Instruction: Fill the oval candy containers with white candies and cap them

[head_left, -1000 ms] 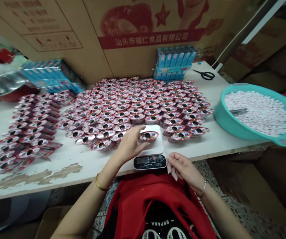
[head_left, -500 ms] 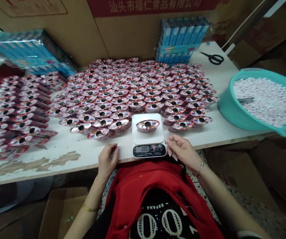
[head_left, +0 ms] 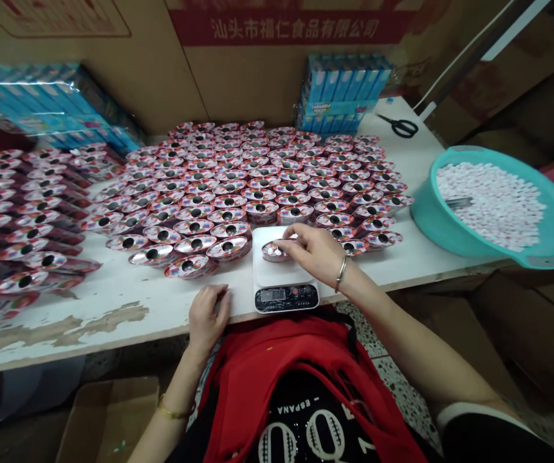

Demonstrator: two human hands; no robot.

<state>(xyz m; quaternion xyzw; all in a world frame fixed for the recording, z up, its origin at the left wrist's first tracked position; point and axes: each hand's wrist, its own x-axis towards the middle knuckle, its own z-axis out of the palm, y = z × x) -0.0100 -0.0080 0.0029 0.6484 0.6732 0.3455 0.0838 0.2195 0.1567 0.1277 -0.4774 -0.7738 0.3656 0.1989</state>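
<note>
Head cam: R hand [head_left: 313, 252] now over scale [head_left: 267, 276].

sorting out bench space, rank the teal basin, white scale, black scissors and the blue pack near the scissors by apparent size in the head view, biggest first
1. Teal basin
2. White scale and blue pack: too alike to rank
3. Black scissors
</note>
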